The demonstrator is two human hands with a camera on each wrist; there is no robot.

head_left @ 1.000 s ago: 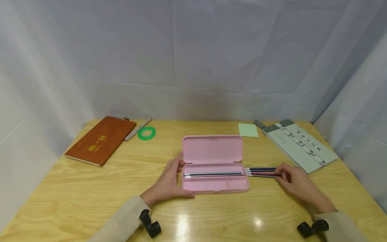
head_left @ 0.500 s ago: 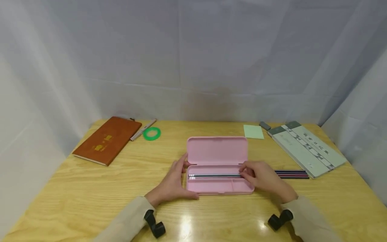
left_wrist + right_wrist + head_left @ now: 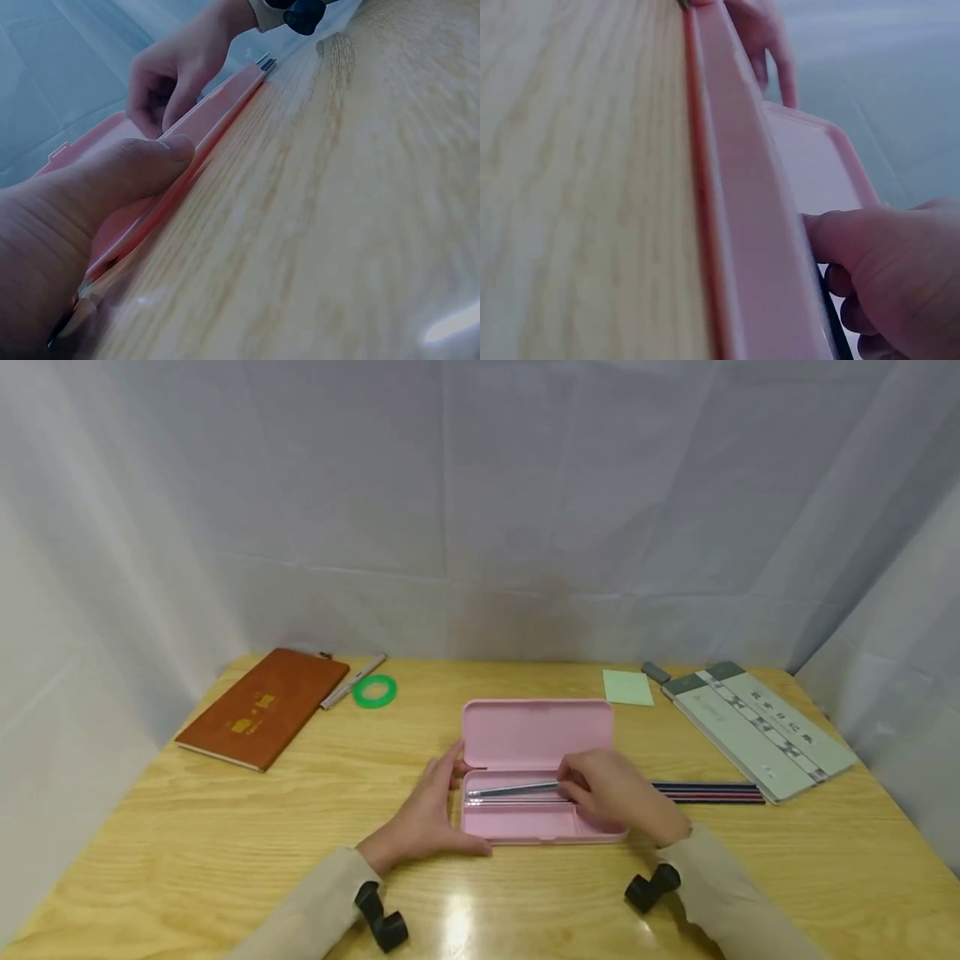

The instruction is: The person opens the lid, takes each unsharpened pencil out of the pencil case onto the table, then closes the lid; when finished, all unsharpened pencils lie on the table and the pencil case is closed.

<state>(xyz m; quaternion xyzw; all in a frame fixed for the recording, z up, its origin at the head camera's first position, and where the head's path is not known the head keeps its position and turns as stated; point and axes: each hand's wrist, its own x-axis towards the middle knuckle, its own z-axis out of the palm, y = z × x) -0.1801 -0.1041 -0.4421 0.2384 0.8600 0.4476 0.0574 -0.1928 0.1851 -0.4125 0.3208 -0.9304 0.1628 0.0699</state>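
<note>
A pink pencil case [image 3: 536,731] lies on the table with its lid raised. My left hand [image 3: 427,817] holds its left end, thumb along the front edge and fingers towards the back. Above the long compartment my right hand [image 3: 611,787] pinches a dark pencil [image 3: 517,790], whose silver end points left and which lies slightly aslant. Other pencils [image 3: 517,802] lie beneath it inside the case. Right of the case, several dark and red pencils [image 3: 716,792] lie side by side on the table, partly hidden by the right hand. The right wrist view shows the right thumb [image 3: 840,232] over the case's rim.
At the left are a brown notebook [image 3: 262,710], a pale pen [image 3: 354,681] and a green tape ring [image 3: 374,692]. Towards the back right lie a green sticky-note pad [image 3: 627,687], a grey eraser-like block [image 3: 656,672] and a grey-green book [image 3: 765,727].
My right hand has moved left from the pencils on the table to over the case, bringing a pencil along. The left hand keeps its hold on the case. The view has shifted slightly.
</note>
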